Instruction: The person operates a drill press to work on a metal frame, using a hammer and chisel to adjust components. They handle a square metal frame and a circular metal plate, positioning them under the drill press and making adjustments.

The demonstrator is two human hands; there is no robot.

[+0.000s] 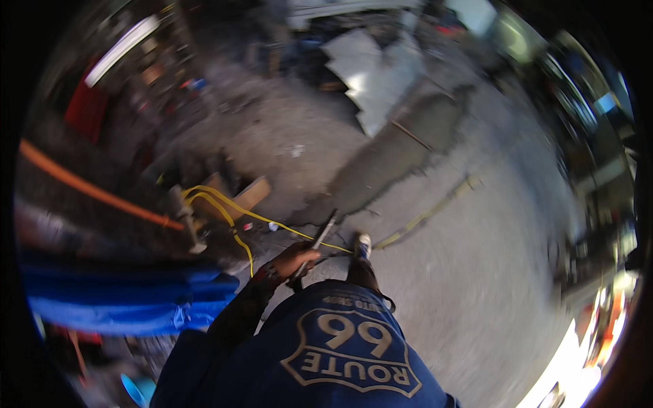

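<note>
Nearest of all was the dark blue garment (340, 347) on the person's body, one pale shield printed across it. Just beyond its upper edge, one long, narrow grey tool (325, 230) stood out over the floor in the left hand (296, 260), which was closed around the tool's lower part. I could not tell what the right hand was doing, since it was out of sight.

One shoe (364, 246) with a whitish toe showed just right of the tool, on grey concrete (476, 272) that spread broadly to the right. Ahead lay one dark patch (391, 160), ragged along its near edge, with one thin rod (411, 134) across it and pale, jagged-edged sheets (374, 75) at its far left side; I couldn't count them. Room was tighter on the left: two strands of yellow hose (218, 202) curved by one brown block (253, 194), one orange bar (95, 190) slanted in, and one blue cover (129, 302) filled the space below.

The left forearm (241, 306), dark-sleeved, reached forward and inward from the lower left, the tool's far end tipped up and slightly rightward.
</note>
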